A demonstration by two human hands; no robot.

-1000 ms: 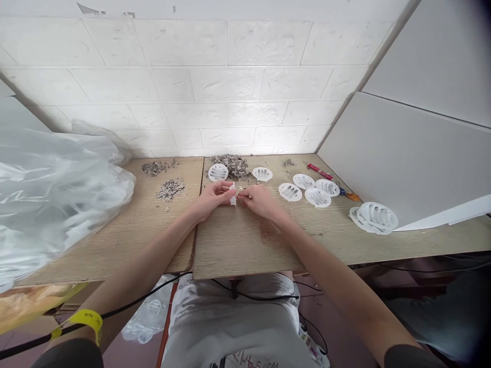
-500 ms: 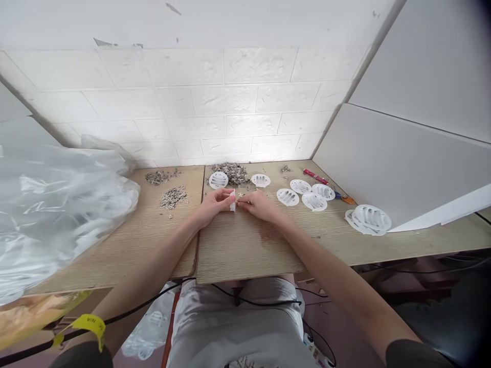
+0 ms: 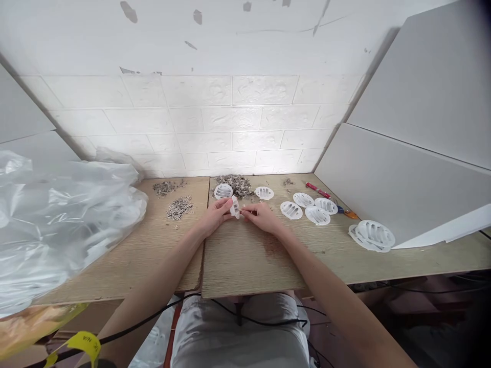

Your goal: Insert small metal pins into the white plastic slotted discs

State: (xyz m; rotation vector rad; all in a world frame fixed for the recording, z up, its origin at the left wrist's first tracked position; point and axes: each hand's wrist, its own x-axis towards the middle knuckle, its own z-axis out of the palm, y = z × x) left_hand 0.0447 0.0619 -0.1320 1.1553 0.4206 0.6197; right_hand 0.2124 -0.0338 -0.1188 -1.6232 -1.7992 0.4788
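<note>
My left hand (image 3: pixel 218 215) grips a round white plastic disc (image 3: pixel 235 207) with slots, tilted so part of its face shows. Close against the disc's right side, the fingers of my right hand (image 3: pixel 262 216) are pinched together; whatever they hold is too small to make out. Just behind my hands another white slotted disc (image 3: pixel 223 191) lies against a heap of small metal parts (image 3: pixel 238 185). A further slotted disc (image 3: pixel 264 192) rests a little to the right of that heap.
Several slotted discs (image 3: pixel 317 215) lie to the right, with two stacked discs (image 3: pixel 375 234) by the grey panel. A red pen-like tool (image 3: pixel 318 190) and an orange-handled tool (image 3: pixel 350 214) are behind them. Left are a small-parts pile (image 3: pixel 179 208) and large plastic bags (image 3: pixel 76 225).
The disc in my left hand has turned from nearly edge-on to show more of its slotted face. My view has tilted up slightly. My right hand stays pinched beside the disc.
</note>
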